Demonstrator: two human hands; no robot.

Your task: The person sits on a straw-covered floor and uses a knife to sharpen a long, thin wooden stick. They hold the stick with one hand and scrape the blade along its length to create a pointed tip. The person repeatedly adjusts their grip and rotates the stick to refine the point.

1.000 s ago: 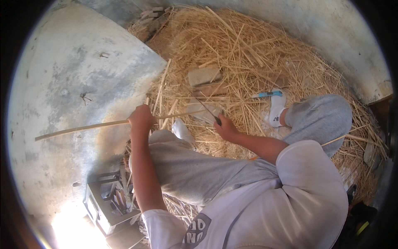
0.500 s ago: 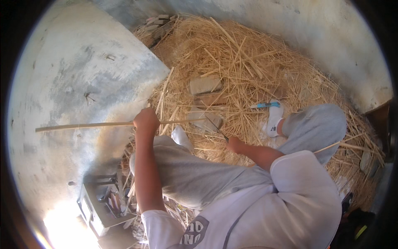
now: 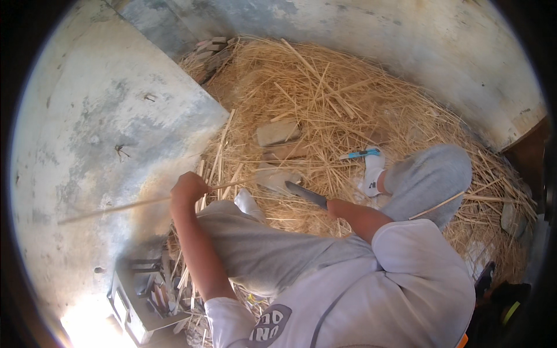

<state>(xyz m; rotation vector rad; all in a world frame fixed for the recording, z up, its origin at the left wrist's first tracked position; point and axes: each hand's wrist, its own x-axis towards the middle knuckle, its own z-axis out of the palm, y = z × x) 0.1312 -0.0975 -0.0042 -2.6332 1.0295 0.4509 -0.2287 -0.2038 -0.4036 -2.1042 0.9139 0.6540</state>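
My left hand [image 3: 190, 189] is closed round a long, thin bamboo strip [image 3: 130, 206]. One end reaches far left in front of the wall; the other runs right, over the shavings toward a flat stone block. In my right hand [image 3: 338, 209] is a dark-bladed knife [image 3: 307, 195], its blade angled up and left with the broad side showing. The knife tip lies near the strip's right end; I cannot tell whether they touch. A blue box cutter [image 3: 360, 153] rests by my right foot.
A deep heap of straw-coloured shavings and strips [image 3: 325, 87] covers the floor. Two stone blocks [image 3: 278, 133] lie in it between my feet. Pale walls [image 3: 75, 116] rise at left and behind. A small box-like metal case [image 3: 130, 307] stands at lower left.
My left hand has moved left and down a little with the strip. The knife has turned, now showing its blade broadside and lying flatter. The view has shifted slightly.
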